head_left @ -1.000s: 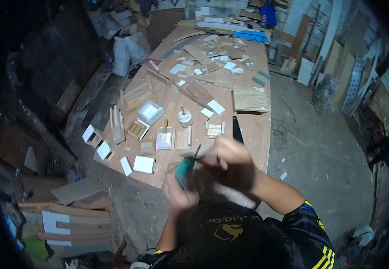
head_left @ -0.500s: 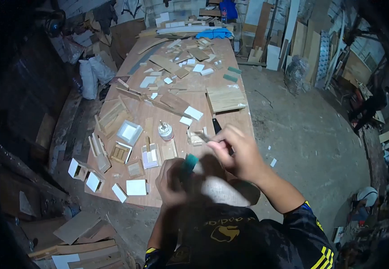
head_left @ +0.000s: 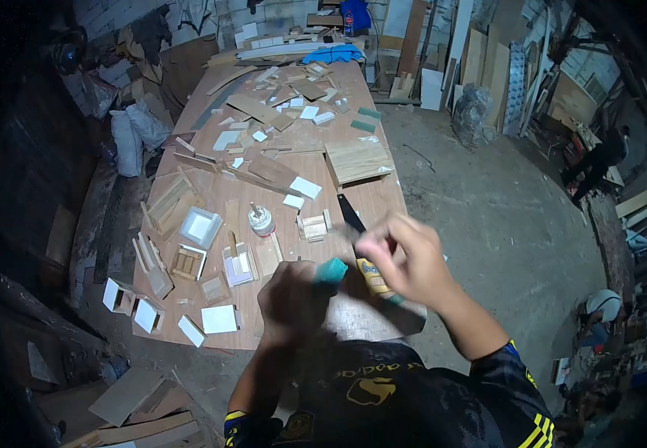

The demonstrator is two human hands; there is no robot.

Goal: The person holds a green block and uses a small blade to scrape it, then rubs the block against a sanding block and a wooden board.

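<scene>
A person stands at the near end of a long workbench (head_left: pixel 413 224) strewn with wood offcuts. The left hand (head_left: pixel 290 299) is closed in a fist around a teal block (head_left: pixel 331 270), raised just above the bench's near edge. The right hand (head_left: pixel 405 257), just right of the block, has its fingers drawn together as if pinching something small; what it pinches is blurred and I cannot tell. A handsaw (head_left: pixel 361 246) with a black blade and yellow handle lies on the bench directly beneath the right hand. A glue jar (head_left: pixel 261 220) stands further up the bench, left of the saw, among small wooden boxes (head_left: pixel 189 261).

Risks, as I judge them: both hands work in mid-air over the saw, so a slip could bring knuckles onto its teeth. A dropped small piece could vanish among the offcuts or roll off the bench's edge. A wide left elbow could knock over the jar.
</scene>
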